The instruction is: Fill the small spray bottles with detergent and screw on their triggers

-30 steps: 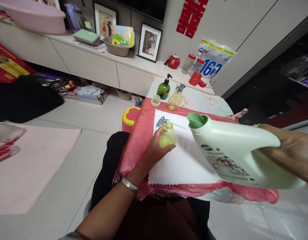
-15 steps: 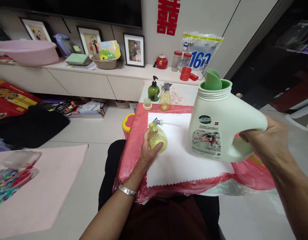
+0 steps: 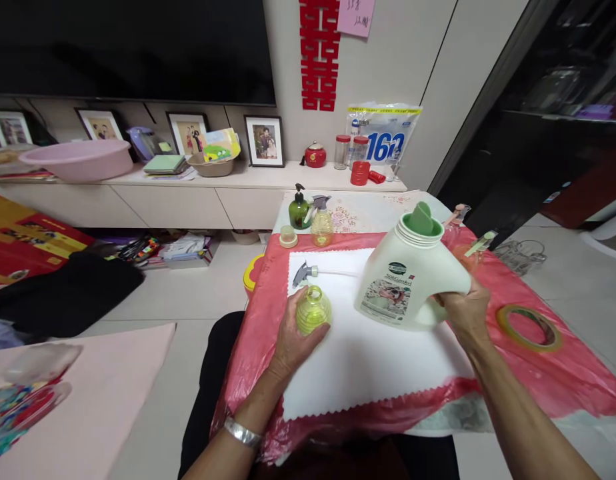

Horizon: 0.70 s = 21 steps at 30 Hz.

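My left hand (image 3: 294, 337) is closed around a yellow-green clear bottle (image 3: 313, 311) whose open neck points up. By its handle, my right hand (image 3: 465, 308) grips a large pale green detergent jug (image 3: 388, 287). The jug is uncapped, shows a green pouring spout (image 3: 421, 219) and leans to the left. A white scalloped mat (image 3: 358, 373) lies under both. Beyond the small bottle, a grey spray nozzle (image 3: 304, 273) with a thin tube rests on the mat. The jug's fill level cannot be made out.
Behind the mat stand a pale cap (image 3: 288, 236), a green pump bottle (image 3: 299, 212) and a yellow spray bottle (image 3: 322, 225). Right of the jug are a tape roll (image 3: 529, 327) and more spray bottles (image 3: 481, 245) on the red plastic cover (image 3: 578, 373).
The jug in my right hand has moved left, closer to the small bottle, and leans more. The view has tilted up, showing more of the wall and the table's right side.
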Motion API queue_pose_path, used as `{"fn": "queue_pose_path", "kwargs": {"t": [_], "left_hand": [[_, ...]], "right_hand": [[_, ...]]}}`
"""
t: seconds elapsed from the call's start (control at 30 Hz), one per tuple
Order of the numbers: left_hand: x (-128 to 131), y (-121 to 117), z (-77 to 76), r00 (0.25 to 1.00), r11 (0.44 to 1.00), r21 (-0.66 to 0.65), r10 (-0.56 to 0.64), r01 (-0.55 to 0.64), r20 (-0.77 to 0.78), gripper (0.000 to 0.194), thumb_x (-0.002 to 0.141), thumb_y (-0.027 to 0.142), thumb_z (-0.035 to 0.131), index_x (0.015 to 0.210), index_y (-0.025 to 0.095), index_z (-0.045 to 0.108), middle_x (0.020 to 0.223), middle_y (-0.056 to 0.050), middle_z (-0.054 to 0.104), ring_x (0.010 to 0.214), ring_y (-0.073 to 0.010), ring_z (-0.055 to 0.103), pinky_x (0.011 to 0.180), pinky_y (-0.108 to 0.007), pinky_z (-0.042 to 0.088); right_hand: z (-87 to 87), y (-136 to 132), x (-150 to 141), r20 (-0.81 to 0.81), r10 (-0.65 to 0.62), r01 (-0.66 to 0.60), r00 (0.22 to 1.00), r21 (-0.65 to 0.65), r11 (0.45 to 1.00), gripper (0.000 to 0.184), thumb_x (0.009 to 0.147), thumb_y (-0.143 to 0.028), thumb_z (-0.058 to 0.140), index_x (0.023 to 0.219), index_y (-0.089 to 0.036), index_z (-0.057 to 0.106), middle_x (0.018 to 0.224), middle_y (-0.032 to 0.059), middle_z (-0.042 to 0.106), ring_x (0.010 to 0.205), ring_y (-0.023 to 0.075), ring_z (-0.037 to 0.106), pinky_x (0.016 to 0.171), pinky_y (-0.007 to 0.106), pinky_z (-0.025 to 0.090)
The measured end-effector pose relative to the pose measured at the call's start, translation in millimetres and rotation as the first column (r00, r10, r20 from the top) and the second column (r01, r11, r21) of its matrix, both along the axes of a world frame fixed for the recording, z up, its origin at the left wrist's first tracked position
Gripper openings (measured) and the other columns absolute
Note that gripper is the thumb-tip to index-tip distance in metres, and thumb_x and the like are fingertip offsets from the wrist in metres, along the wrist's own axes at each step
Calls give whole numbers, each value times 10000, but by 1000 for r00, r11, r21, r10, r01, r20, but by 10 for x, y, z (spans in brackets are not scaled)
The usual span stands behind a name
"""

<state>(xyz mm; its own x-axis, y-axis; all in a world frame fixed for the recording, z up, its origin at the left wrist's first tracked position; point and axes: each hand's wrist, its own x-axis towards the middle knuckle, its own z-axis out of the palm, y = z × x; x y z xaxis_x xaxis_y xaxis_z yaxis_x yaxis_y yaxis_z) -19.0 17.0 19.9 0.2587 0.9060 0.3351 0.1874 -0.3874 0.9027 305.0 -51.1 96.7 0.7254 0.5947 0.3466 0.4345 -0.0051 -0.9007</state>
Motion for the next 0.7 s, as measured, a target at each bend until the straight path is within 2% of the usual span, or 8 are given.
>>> {"fn": "queue_pose_path", "kwargs": {"t": [0.2, 0.3, 0.37, 0.43, 0.5, 0.57, 0.63, 0.7], "left_hand": [[4, 13, -28, 1000, 1000, 0, -17, 17, -16, 787, 779, 501, 733, 1421, 232, 365, 1392, -158, 523, 1318, -367, 508, 1104, -569, 401], [4, 16, -40, 1000, 1000, 9, -19, 19, -15, 775, 792, 512, 721, 1423, 237, 364, 1393, -162, 519, 1324, -371, 504, 1105, -578, 398], [4, 16, -46, 1000, 1000, 8, -21, 21, -14, 771, 791, 514, 721, 1419, 241, 368, 1390, -165, 523, 1325, -373, 504, 1104, -586, 394], [7, 14, -53, 1000, 1000, -2, -19, 19, -12, 777, 786, 525, 717, 1417, 237, 367, 1392, -167, 521, 1326, -376, 501, 1104, -594, 388], [12, 11, -59, 1000, 1000, -19, -14, 14, -6, 784, 782, 538, 707, 1417, 232, 365, 1396, -167, 519, 1329, -377, 497, 1104, -596, 383], [17, 7, -60, 1000, 999, -31, -11, 11, -3, 781, 780, 537, 701, 1415, 229, 366, 1400, -165, 519, 1332, -376, 494, 1102, -592, 383], [20, 0, -54, 1000, 999, -39, -12, 12, -1, 769, 780, 518, 701, 1410, 227, 370, 1403, -162, 522, 1336, -372, 492, 1101, -589, 384], [22, -10, -39, 1000, 999, -41, -13, 13, 4, 759, 780, 498, 702, 1408, 228, 370, 1410, -159, 519, 1344, -366, 485, 1110, -587, 377]], "right_hand": [[-21, -66, 33, 24, 30, -29, 999, -60, 998, 270, 584, -358, 608, 749, -144, 615, 623, 2, 593, 562, 129, 501, 510, 221, 409], [4, -178, 31, 99, 48, -36, 994, -122, 992, 464, 641, -453, 693, 982, -139, 677, 879, 52, 688, 738, 176, 595, 631, 262, 481], [31, -289, -26, 227, 34, -5, 973, -127, 992, 574, 731, -544, 678, 1159, -162, 660, 1110, 89, 669, 938, 230, 627, 803, 347, 516], [84, -417, -161, 430, -85, 113, 899, -40, 993, 618, 811, -589, 638, 1274, -179, 629, 1262, 120, 603, 1132, 296, 578, 983, 465, 460], [167, -530, -381, 577, -248, 212, 778, 130, 969, 527, 878, -498, 644, 1300, -181, 626, 1240, 131, 611, 1167, 310, 559, 1053, 506, 403], [275, -589, -663, 630, -247, 91, 736, 271, 958, 369, 892, -318, 671, 1243, -210, 650, 1138, 101, 652, 1075, 261, 606, 994, 429, 453], [389, -554, -957, 645, 41, -200, 763, 176, 964, 278, 921, -221, 606, 1197, -233, 643, 1108, 69, 652, 1026, 210, 625, 937, 353, 487], [478, -409, -1206, 591, 281, -406, 756, 88, 910, 219, 949, -199, 553, 1139, -250, 648, 1127, 52, 648, 1036, 186, 628, 894, 309, 508]]}}
